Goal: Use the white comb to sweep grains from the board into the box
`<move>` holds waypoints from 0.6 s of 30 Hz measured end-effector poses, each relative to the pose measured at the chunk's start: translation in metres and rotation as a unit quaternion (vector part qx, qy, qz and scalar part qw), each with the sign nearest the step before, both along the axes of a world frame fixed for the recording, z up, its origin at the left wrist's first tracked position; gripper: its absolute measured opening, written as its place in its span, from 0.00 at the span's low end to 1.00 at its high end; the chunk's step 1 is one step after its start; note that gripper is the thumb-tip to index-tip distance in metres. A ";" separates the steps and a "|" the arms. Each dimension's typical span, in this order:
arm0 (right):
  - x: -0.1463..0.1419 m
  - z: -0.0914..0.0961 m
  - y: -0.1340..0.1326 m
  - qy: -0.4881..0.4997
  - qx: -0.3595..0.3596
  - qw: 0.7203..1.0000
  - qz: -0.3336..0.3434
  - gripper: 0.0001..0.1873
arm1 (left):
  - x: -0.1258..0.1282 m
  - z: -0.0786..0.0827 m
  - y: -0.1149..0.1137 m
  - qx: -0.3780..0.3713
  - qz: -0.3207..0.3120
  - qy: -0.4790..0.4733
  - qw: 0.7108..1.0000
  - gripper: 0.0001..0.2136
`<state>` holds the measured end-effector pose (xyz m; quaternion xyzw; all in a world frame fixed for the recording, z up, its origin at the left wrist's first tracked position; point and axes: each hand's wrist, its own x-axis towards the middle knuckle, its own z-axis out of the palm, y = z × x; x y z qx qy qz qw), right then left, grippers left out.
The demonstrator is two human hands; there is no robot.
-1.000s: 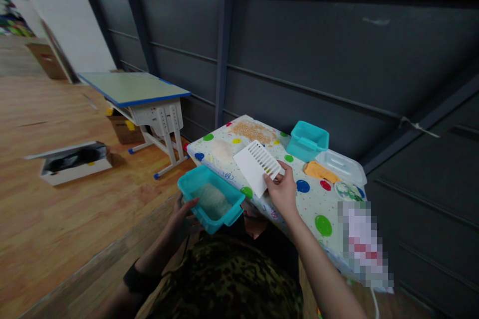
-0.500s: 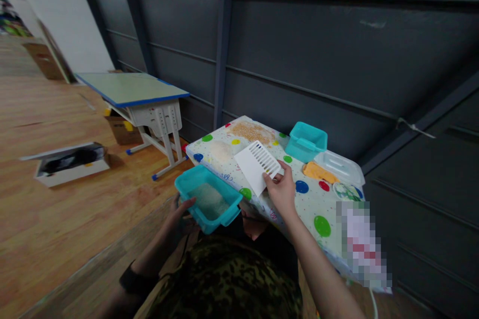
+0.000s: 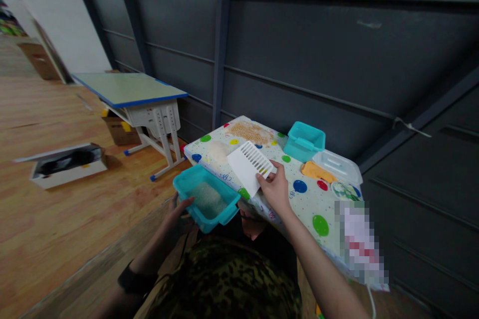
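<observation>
My left hand [image 3: 178,212] grips the near left corner of a teal plastic bin [image 3: 205,198] holding pale grains, held just off the near edge of a table covered with a polka-dot cloth [image 3: 310,204]. My right hand [image 3: 274,190] pinches a white slotted scraper board [image 3: 249,165], tilted above the table edge right beside the bin. On the cloth behind the scraper lie a pale grain pile [image 3: 219,148] and a yellow-brown grain pile [image 3: 251,132].
A second teal bin [image 3: 304,141], a clear lidded box [image 3: 337,165], an orange cloth [image 3: 316,171] and a printed packet sit at the table's far right. A blue-edged desk [image 3: 129,88] and an open white box [image 3: 60,164] stand on the wooden floor at left. A dark wall is close behind.
The scraper and my right hand have shifted slightly left toward the bin. The bin stays held at the table edge.
</observation>
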<state>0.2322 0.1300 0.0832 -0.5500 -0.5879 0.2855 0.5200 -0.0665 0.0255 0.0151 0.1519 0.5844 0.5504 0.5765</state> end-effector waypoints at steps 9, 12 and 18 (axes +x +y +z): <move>-0.017 -0.006 -0.005 0.044 -0.019 0.998 0.042 0.32 | -0.008 -0.004 0.002 0.000 -0.010 -0.001 1.000 0.49; -0.020 -0.008 -0.012 0.065 -0.025 0.995 0.067 0.33 | -0.010 -0.004 0.002 -0.001 -0.007 -0.006 1.000 0.50; -0.018 0.000 -0.008 0.084 -0.012 0.996 0.026 0.32 | -0.009 -0.010 0.004 -0.008 0.003 -0.007 1.000 0.52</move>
